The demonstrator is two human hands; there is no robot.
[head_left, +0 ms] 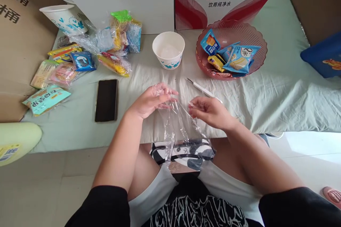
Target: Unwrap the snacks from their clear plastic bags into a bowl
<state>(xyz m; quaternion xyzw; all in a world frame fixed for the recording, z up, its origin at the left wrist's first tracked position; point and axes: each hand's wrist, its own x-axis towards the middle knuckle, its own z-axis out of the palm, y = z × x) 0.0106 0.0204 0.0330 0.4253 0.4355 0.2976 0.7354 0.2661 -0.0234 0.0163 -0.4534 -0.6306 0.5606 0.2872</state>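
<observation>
A thin, clear plastic film point(181, 124) stretches between my two hands in front of the bed edge and hangs down over my lap. My left hand point(151, 101) has part of the film draped over and gathered about its fingers, with the thumb partly under it. My right hand point(210, 112) curls its fingers and pinches the film's other side. A white pen-like tool point(205, 90) with a dark pointed tip lies just beyond my right hand. Farther on, a white paper bowl point(168, 51) with blue leaf prints stands upright.
A pink ribbed bowl point(258, 48) holds several snack packets. Left are a black phone point(106, 101), heaped wrapped snacks point(114, 39), a teal packet point(48, 99) and a tipped paper cup point(64, 17). Cardboard boxes point(119, 0) stand behind; a blue container point(322, 56) is at right.
</observation>
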